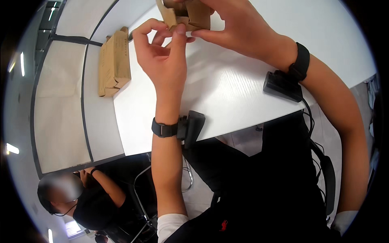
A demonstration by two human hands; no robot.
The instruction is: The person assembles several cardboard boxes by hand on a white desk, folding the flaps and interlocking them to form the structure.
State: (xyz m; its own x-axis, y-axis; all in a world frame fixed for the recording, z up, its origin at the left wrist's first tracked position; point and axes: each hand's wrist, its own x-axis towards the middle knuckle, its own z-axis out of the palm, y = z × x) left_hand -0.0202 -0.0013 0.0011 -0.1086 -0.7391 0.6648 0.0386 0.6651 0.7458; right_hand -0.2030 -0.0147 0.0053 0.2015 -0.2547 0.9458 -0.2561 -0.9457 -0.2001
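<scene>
Above the white tabletop (235,97), left hand (163,54) and right hand (237,26) gripped a cardboard box (199,16), one flap (168,14) yet unclosed.

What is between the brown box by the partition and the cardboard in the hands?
In the head view, the left hand lies between the box and the held cardboard.

Left arm (168,172) extended, left hand (164,60) with curled fingers (140,39), right elbow (351,129) bent, right hand (237,30) angled inward
</scene>
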